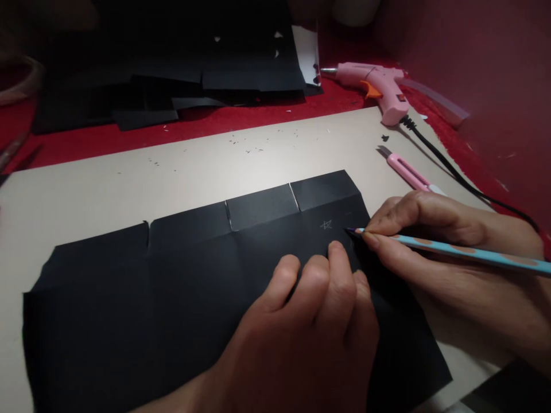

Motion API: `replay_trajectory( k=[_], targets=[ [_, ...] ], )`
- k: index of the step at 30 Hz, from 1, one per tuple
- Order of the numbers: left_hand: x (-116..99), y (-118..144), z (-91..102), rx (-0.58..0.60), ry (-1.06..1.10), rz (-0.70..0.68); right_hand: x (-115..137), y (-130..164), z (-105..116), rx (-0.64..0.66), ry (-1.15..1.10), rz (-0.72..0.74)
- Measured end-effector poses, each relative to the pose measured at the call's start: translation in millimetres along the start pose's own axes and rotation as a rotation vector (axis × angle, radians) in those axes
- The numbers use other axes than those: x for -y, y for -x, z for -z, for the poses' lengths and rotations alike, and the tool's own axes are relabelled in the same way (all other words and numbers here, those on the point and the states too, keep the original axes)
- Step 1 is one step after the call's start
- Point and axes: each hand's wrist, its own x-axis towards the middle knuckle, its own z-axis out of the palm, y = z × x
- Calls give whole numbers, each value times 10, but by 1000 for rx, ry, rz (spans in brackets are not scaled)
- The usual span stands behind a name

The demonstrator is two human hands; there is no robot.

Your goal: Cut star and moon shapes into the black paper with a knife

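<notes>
Pencil tip on the black sheet, beside a small drawn star

I see the right hand (pixel 451 252) with its fingers pinched around a blue pencil (pixel 456 251), the tip touching the black paper sheet (pixel 172 287) just right of a faint star mark (pixel 326 224) near the sheet's upper right flap. My left hand (pixel 310 327) rests on the sheet just below the star, fingers curled and pressing the paper flat, gripping nothing. The sheet lies on a beige board (pixel 129 183) on the desk. Beyond the sheet's right corner lies a pink utility knife (pixel 407 170), and farther back a pink glue gun (pixel 372 86) with its black cord (pixel 456 172). Behind the board lies a pile of black paper (pixel 181 63)
</notes>
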Motion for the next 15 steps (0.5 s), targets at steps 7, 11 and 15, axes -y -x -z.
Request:
replay_trajectory(
  k=[7, 11, 15],
  targets=[
    [11, 2, 3, 5, 6, -5, 1, -24, -5, 1, 27, 1],
    [11, 3, 5, 5, 4, -10, 10, -36, -4, 6, 6, -12],
    [1, 4, -7, -13, 19, 10, -7, -9, 7, -32, 60, 4]
  ],
)
